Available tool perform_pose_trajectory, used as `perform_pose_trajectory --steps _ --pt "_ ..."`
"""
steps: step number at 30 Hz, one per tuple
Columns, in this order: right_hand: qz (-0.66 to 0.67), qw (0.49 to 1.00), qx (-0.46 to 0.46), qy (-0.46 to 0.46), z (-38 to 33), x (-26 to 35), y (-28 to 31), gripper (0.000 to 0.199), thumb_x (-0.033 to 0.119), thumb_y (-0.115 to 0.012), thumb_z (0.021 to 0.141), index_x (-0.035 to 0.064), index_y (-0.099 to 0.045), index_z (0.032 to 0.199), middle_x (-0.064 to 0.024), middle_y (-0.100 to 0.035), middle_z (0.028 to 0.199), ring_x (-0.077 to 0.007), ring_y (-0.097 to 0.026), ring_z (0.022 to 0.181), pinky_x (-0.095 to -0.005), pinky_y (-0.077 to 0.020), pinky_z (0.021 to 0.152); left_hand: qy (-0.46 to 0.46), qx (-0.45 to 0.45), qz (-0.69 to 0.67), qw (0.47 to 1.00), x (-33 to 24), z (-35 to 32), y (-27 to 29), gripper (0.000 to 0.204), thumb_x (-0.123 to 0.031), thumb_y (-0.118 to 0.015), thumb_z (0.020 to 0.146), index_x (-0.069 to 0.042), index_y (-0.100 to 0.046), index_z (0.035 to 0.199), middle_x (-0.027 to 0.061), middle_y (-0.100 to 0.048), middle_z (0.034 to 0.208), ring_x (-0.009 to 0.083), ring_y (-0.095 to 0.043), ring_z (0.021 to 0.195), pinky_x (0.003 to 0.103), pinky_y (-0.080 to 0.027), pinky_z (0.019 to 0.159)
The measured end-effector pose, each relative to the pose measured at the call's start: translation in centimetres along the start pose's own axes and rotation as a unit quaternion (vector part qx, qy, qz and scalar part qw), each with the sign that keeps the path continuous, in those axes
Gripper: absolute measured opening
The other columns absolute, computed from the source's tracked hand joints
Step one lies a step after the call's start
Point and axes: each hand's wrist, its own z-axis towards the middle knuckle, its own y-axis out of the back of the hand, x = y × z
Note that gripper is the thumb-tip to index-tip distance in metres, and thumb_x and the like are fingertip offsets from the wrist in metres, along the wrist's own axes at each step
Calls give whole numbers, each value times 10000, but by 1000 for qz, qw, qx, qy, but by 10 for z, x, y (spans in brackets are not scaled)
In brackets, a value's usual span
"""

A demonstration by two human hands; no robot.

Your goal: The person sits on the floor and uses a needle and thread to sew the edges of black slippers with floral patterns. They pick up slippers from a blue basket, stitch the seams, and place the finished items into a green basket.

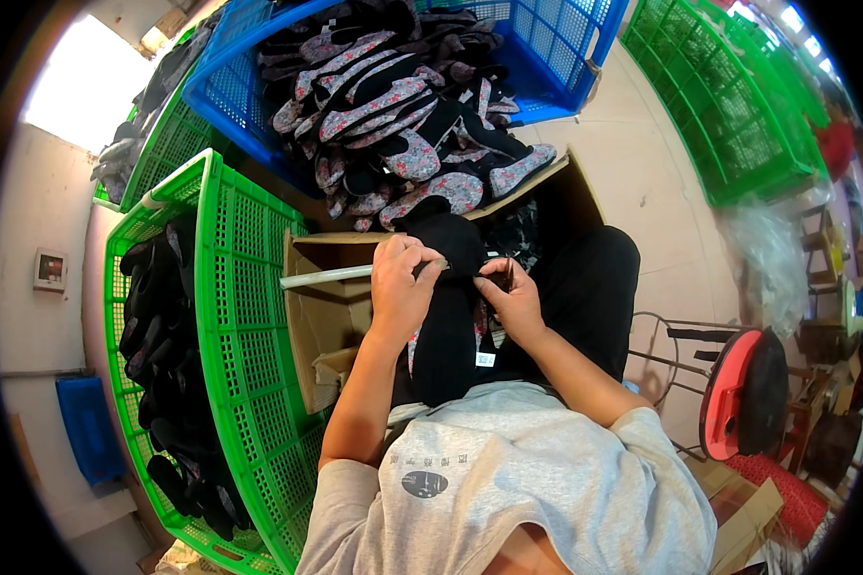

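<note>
A black slipper with a floral edge and a small white tag lies lengthwise over my lap. My left hand is closed on its upper left side, thumb and fingers pinching the black fabric. At the slipper's right edge, my right hand has its thumb and fingertips pressed together on the fabric. A pale rod runs from the left up to my left hand; whether that hand grips it is hidden. Just beyond both hands, a heap of floral slippers with black parts spills toward me.
The heap fills a blue crate. An open cardboard box stands at my knees. To the left, a green crate holds black slippers. Another green crate is far right, and a red-and-black round stool stands nearer.
</note>
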Motion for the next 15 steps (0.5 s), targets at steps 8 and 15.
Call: perform_pose_trajectory --steps 8,15 --pt "4 1000 3 8 2 -5 -1 165 15 -707 886 72 -613 1009 55 -588 900 -30 -542 796 -188 -446 733 -6 -4 14 1000 1 1 -2 170 -104 -766 770 -68 -716 928 64 -598 935 276 -549 970 386 -437 853" --pt "-17 1000 7 22 2 3 0 160 31 -711 888 62 -618 1014 49 -598 910 -35 -552 822 -197 -453 754 -29 4 17 999 -6 4 -8 97 -91 -779 734 -71 -733 818 52 -564 866 271 -539 905 382 -435 808"
